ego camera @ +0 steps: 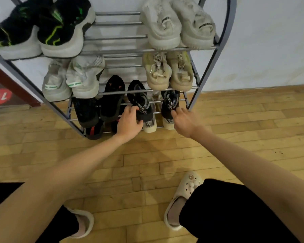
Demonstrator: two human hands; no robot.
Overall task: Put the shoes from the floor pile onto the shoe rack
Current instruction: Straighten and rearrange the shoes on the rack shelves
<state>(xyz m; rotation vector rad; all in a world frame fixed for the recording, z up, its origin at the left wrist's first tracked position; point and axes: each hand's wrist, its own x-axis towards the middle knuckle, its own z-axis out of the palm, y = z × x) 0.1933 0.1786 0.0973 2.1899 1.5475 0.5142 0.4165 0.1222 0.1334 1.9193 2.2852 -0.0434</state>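
The grey metal shoe rack [119, 38] stands against the white wall, with shoes on all three visible shelves. On the lowest shelf my left hand [129, 123] grips the heel of a black knit sneaker [139, 100] with a pale sole. My right hand [184, 121] touches the heel of the matching black sneaker [170, 104] beside it; whether its fingers close around the shoe is hard to see. A black pair with orange marks [112, 99] sits left of them.
Black-and-green sneakers [42, 27] and a white pair [177, 23] fill the top shelf; grey [72, 79] and beige pairs [168, 71] the middle. Wooden floor [147, 158] lies in front. My feet wear cream clogs [184, 193]. A dark red door frame [11, 81] is at left.
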